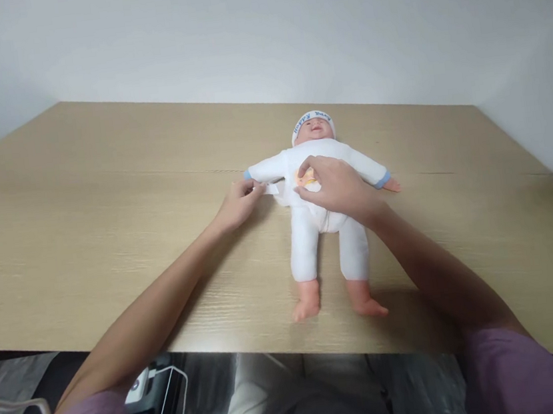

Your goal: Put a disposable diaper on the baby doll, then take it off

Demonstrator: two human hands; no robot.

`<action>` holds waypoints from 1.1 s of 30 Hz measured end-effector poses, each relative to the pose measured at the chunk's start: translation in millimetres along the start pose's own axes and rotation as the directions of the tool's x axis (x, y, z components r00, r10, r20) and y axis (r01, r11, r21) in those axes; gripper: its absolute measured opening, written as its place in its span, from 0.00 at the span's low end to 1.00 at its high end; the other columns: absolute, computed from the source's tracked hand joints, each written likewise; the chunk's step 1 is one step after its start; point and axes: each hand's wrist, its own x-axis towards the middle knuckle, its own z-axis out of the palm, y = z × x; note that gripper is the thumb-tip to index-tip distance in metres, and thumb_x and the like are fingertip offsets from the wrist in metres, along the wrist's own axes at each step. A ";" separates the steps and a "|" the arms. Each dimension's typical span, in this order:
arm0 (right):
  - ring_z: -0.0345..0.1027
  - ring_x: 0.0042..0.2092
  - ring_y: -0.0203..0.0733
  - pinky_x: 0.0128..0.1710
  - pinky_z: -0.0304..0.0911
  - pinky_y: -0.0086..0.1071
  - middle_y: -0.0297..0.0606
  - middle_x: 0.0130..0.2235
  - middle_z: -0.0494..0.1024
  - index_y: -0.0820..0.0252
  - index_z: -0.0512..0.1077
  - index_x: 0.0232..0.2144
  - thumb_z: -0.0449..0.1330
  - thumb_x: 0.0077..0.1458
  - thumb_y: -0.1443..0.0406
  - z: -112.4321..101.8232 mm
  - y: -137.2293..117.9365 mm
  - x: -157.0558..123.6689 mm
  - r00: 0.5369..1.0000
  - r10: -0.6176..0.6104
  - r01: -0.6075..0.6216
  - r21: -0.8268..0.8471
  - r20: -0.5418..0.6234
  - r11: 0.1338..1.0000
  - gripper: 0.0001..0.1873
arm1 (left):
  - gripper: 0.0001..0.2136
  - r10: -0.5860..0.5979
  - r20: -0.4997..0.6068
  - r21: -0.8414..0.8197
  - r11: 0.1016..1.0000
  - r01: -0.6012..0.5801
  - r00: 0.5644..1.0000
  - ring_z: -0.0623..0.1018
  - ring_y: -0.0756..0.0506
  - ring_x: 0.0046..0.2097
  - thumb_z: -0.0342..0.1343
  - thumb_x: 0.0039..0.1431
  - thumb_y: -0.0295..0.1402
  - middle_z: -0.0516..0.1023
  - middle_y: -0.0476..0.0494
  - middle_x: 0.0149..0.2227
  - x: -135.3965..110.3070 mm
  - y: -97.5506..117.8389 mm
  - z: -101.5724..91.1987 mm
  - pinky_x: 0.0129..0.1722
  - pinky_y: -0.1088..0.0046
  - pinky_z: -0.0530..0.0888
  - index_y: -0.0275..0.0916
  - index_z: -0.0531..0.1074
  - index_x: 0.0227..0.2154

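Observation:
A baby doll (307, 250) lies on its back on the table, in a white suit with blue cuffs and a white lettered headband. Around its hips sits a white diaper (327, 221), its near-left side loose and spread outward. My left hand (240, 201), beside the doll's hip, pinches the white diaper tab (271, 189) between thumb and fingers. Over the doll's belly is my right hand (339, 182), thumb and index finger curved and apart next to an orange print (307, 177). Its other fingers are partly hidden, and it covers part of the diaper.
The wooden table (111, 254) reaches back to a pale wall (255, 35). Below its front edge are my lap (300, 399), a white plug-like device (138, 388) and a white cable (185, 386).

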 end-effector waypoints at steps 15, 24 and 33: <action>0.77 0.44 0.58 0.44 0.63 0.44 0.48 0.46 0.86 0.59 0.73 0.65 0.64 0.65 0.56 -3.0 3.5 3.4 0.997 0.063 -0.064 0.022 0.039 0.998 0.29 | 0.19 0.170 0.087 -0.168 0.974 -0.154 0.982 0.65 0.48 0.33 0.58 0.71 0.48 0.67 0.49 0.30 23.0 55.5 67.5 0.35 0.67 0.60 0.40 0.66 0.29; 0.78 0.45 0.56 0.43 0.61 0.41 0.46 0.47 0.86 0.60 0.74 0.63 0.61 0.68 0.60 5.5 4.9 3.4 0.999 0.049 -0.050 -0.046 -0.015 0.998 0.24 | 0.19 0.156 0.123 -0.161 0.978 -0.136 0.980 0.64 0.47 0.32 0.58 0.71 0.49 0.66 0.49 0.30 23.3 56.3 66.5 0.34 0.68 0.61 0.41 0.67 0.30; 0.76 0.53 0.61 0.56 0.66 0.50 0.50 0.54 0.84 0.58 0.74 0.64 0.65 0.69 0.49 -2.4 0.9 -3.5 0.999 0.033 -0.033 0.030 0.013 0.999 0.29 | 0.21 0.120 -0.059 -0.120 0.985 -0.126 0.991 0.66 0.46 0.33 0.58 0.69 0.53 0.64 0.49 0.28 20.7 9.4 21.4 0.38 0.66 0.66 0.42 0.66 0.27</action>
